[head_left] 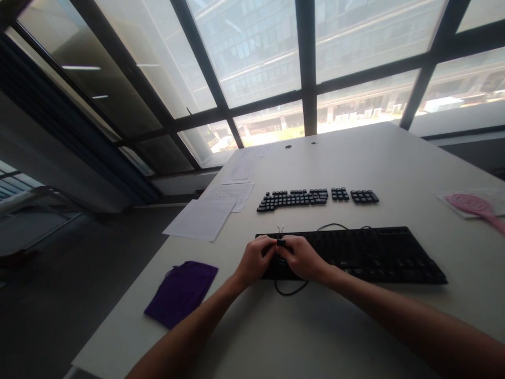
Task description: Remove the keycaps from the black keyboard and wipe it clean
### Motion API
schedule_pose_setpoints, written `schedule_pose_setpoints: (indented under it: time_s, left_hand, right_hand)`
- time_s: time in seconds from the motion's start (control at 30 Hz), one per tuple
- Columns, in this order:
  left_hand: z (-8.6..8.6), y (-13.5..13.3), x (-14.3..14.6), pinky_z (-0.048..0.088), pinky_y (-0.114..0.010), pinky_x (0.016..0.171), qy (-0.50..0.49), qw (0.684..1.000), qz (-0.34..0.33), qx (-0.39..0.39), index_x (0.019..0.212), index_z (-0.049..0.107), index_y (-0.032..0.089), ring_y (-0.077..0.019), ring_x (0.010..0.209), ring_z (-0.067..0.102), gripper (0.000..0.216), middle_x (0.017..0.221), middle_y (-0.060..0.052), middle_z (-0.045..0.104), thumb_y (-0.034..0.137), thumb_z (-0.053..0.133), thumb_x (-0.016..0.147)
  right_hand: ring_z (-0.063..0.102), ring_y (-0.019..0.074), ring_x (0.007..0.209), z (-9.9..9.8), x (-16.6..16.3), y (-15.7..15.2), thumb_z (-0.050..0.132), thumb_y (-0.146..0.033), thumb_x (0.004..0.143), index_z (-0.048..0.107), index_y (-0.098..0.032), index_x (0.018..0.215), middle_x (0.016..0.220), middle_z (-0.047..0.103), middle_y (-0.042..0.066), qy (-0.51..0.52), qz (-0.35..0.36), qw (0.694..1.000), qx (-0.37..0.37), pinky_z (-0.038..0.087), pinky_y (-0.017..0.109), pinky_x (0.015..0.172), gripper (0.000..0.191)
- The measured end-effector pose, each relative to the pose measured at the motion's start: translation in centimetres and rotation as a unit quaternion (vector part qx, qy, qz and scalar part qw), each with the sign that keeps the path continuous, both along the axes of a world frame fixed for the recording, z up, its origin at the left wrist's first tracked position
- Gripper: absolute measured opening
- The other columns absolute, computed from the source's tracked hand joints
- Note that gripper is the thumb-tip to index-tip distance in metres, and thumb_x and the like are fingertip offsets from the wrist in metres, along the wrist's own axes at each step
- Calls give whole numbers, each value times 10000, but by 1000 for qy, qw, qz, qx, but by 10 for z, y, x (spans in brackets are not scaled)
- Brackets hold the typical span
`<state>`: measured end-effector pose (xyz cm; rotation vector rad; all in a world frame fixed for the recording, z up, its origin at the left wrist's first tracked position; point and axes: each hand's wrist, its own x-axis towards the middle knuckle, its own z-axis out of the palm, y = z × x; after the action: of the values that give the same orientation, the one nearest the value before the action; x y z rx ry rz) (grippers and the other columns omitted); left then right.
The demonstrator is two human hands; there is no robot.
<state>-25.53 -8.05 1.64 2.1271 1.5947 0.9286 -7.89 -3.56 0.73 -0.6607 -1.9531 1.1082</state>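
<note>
A small black binder clip (281, 242) is held up btwn the fingertips of the left hand (256, 257) and the right hand (303, 257), above the L end of a black keyboard (366, 252); the fingers of both hands are curled in, thumbs & forefingers pinched on the clip's body w/ hardly any gap — its wire handles are left sticking up; whether the kbd is touched by the other fingers can't be told; a looped cable (287, 295) is seen at the kbd's near edge; black keycaps (294, 199) are laid out in groups on the white table (394, 168), beyond the kbd and apart from it; re containers: a purple cloth pouch (183, 290) is laid flat to the L of the left hand, its contents, if any, impossible to tell; a clear packet (496, 197) is placed at far R w/ a pink brush-like item (469, 204) — whether inside or on top can't be made out; paper sheets (203, 216) are spread along the table's L edge, partly overlapped.
</note>
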Motion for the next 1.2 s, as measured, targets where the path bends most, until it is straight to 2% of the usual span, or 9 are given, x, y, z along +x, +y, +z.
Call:
schedule_pose_setpoints:
  time_s: [0.2,0.33,0.43,0.53,0.63,0.83,0.93,1.07,1.2]
  left_hand:
    - [-14,-4,-2,478,-315,748,-4,1000,-7,13,857,688,191,-189,820,600,132,865,-46,674,175,562,893]
    - [-10,-8,-4,477,-313,761,-8,1000,-21,13,825,673,190,-186,829,590,150,848,-39,660,119,547,863]
    - [-3,-13,-6,481,-328,792,19,997,-79,-3,869,668,193,-201,865,575,177,873,-43,652,70,563,798]
    - [0,-16,-6,487,-352,828,44,993,-108,-20,933,664,198,-227,926,560,176,951,-59,643,137,660,768]
    - [-2,-14,-5,485,-353,812,44,995,-89,-32,905,675,204,-233,924,555,201,953,-55,642,268,775,743]
    - [-7,-10,-2,485,-342,798,26,998,-53,-38,857,702,216,-217,896,573,102,885,-33,661,242,762,779]
    - [-6,-12,-2,498,-339,820,1,998,-53,-40,875,708,210,-214,907,602,89,901,-38,676,240,745,800]
    - [-4,-15,-1,516,-326,831,-43,998,-47,-28,957,702,209,-202,910,644,136,962,-42,700,223,724,823]
    - [-7,-16,1,529,-306,814,-62,998,5,4,1039,658,218,-182,879,664,224,966,-21,711,200,724,826]
  right_hand:
    - [555,172,673,-4,4,-5,554,-217,920,668,-173,738,738,635,49,-67,21,996,57,410,265,623,219]
    - [552,182,725,-6,6,-12,541,-204,932,680,-179,789,790,621,63,-117,15,983,140,419,282,667,200]
    - [568,200,746,-9,6,-15,540,-174,919,688,-180,850,795,643,73,-130,19,975,180,427,298,691,163]
    - [608,200,728,-10,5,-12,546,-167,908,684,-178,818,793,683,71,-94,8,989,110,447,290,689,165]
    - [641,212,710,-10,6,-8,568,-186,890,684,-175,781,780,718,64,-56,3,998,24,459,285,662,160]
    - [596,180,637,-5,7,-4,549,-217,887,635,-161,666,662,674,26,-25,-9,998,-54,426,264,601,243]
    - [569,165,633,-4,7,-4,542,-223,892,619,-160,659,643,639,12,-17,-10,998,-58,416,258,598,254]
    - [577,170,682,-4,6,-6,553,-246,914,632,-169,711,708,638,21,7,-19,1000,-16,433,269,651,231]
    - [600,185,743,-5,6,-10,532,-262,946,673,-177,801,816,670,56,15,-47,998,33,444,290,713,220]
